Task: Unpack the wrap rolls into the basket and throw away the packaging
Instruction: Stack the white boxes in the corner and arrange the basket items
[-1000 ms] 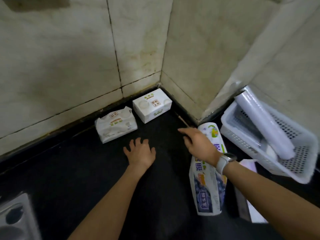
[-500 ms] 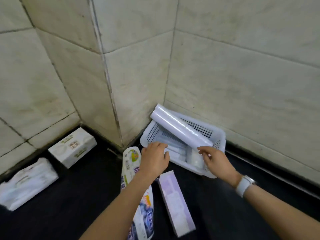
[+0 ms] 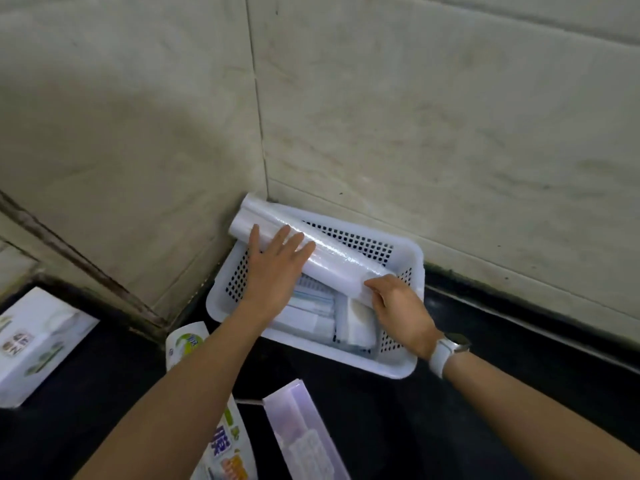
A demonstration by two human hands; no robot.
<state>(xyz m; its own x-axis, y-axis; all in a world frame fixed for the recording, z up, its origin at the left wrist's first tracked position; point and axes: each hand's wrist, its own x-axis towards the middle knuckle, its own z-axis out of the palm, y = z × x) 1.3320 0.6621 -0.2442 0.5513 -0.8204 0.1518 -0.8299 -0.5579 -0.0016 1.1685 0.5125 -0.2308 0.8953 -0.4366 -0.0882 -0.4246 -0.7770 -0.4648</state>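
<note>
A white perforated basket stands on the dark counter against the tiled wall corner. A long white wrap roll lies slanted across its top, one end sticking out over the far left rim. My left hand rests flat on the roll's upper part, fingers spread. My right hand, with a white watch on the wrist, pinches the roll's lower right end. Under the roll, flat white packs lie inside the basket.
A printed plastic package and a pale purple box lie on the counter in front of the basket. A white tissue box sits at the left. Tiled walls close off the back.
The view swung right and closer to the basket. My left hand went from the basket's near rim onto the roll. My right hand took the roll's lower end.
</note>
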